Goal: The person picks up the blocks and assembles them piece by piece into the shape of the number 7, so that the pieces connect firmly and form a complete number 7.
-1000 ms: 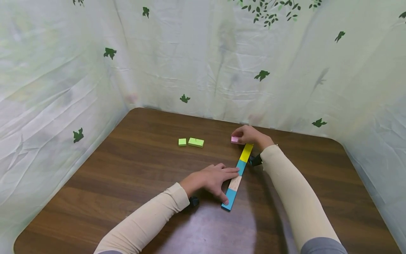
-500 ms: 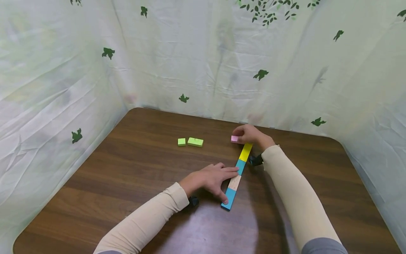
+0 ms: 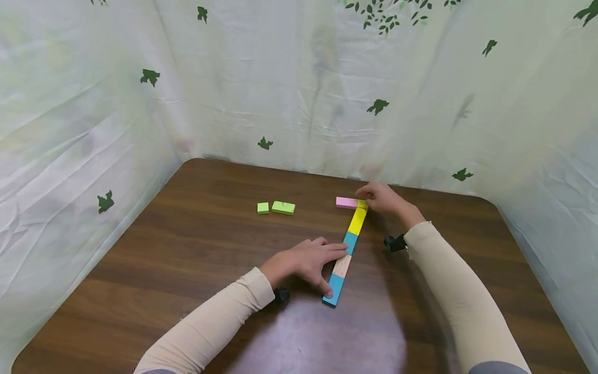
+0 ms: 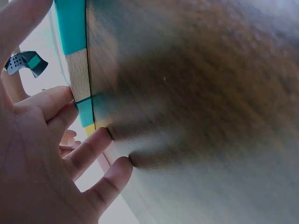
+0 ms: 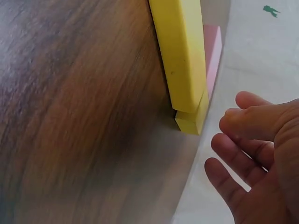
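A slanted row of flat blocks lies on the table: a near blue block point(image 3: 335, 286), a bare wood block point(image 3: 342, 266), another blue block point(image 3: 351, 240) and a yellow block point(image 3: 357, 221). At its far end sits a small yellow block point(image 5: 190, 123), with a pink block point(image 3: 346, 203) extending to the left. My left hand point(image 3: 309, 264) is spread beside the row, its thumb on the near blue block and a fingertip at the farther one. Just right of the small yellow block, my right hand point(image 3: 386, 200) is apart from it, fingers loosely bent around nothing.
Two lime-green blocks, a small one point(image 3: 263, 208) and a longer one point(image 3: 283, 208), lie to the left of the pink block. The wooden table point(image 3: 187, 249) ends at a pale curtain point(image 3: 280, 93) behind and at the sides.
My right hand has let go at the row's far end and drawn back to the right, uncovering the small yellow block and more of the pink block. The left hand stays at the row.
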`<state>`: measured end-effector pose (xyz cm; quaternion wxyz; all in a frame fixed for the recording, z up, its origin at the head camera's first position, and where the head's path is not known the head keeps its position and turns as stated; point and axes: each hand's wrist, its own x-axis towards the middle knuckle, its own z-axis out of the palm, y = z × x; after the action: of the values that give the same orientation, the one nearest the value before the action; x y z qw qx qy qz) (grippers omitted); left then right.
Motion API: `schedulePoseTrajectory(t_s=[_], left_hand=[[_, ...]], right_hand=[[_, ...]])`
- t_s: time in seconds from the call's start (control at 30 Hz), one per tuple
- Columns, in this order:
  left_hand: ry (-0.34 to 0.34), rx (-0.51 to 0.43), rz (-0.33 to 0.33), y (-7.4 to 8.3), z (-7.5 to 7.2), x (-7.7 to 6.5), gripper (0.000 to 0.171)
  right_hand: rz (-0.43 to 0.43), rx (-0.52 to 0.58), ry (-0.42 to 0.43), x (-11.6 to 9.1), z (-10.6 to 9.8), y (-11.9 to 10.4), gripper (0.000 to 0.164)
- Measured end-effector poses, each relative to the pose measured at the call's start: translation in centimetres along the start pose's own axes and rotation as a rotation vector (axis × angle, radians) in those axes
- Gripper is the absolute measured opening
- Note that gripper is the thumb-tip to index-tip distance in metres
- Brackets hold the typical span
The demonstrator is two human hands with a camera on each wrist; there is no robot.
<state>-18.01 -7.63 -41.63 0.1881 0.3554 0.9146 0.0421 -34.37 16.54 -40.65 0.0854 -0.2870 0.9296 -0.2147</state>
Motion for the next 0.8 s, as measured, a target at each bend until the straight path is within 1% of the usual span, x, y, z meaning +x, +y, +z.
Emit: schedulePoseTrajectory(t_s=[0.27,0.4,0.63,0.8], left_hand=[[-0.004,-0.015,0.002,-0.1,0.3,0.1,0.097],[-0.007,-0.009,0.001,-0.1,0.4,0.2,0.098],[0.003,-0.008,0.009,-0.2,0.5,0.3,0.098],[0.008,0.001,-0.003,-0.4,0.4,0.1,0.097]], right_hand=[[0.001,-0.044,0.001,1.0,1.3,0.3,0.030],[0.019,-0.033,0.009,1.6,1.5,0.3,0.027],[0.073,-0.029,-0.002,2.3,1.7,0.1,0.025],[0.071,-0.011,0.006,2.5,1.8,-0.1,0.026]])
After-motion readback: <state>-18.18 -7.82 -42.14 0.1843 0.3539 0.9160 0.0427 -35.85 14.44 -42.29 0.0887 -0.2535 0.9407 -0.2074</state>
